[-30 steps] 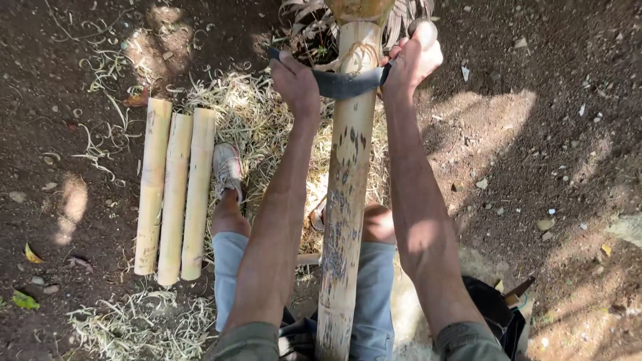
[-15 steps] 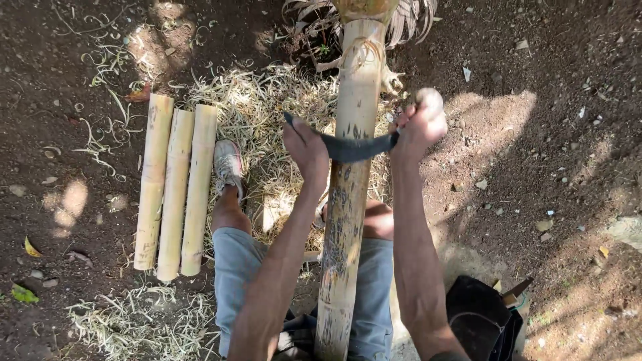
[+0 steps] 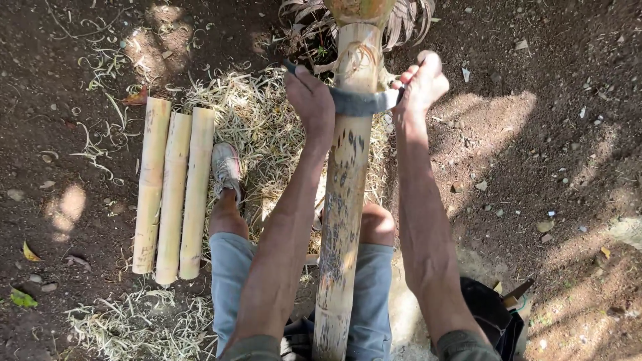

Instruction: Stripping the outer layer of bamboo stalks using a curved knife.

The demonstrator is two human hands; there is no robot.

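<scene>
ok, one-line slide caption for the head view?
Seated person's left hand and right hand grip a curved blade across a bamboo pole, three peeled bamboo lengths alongside.

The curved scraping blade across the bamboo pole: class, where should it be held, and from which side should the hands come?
Grip the curved blade at its two ends, one on each side of the bamboo pole, as the left hand and right hand do. Its middle wraps across the pole, so only the ends stick out free. Come from the near side, arms flanking the pole.

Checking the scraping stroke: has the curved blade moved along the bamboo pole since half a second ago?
Yes. The curved blade has moved up the bamboo pole, away from the knees.
</scene>
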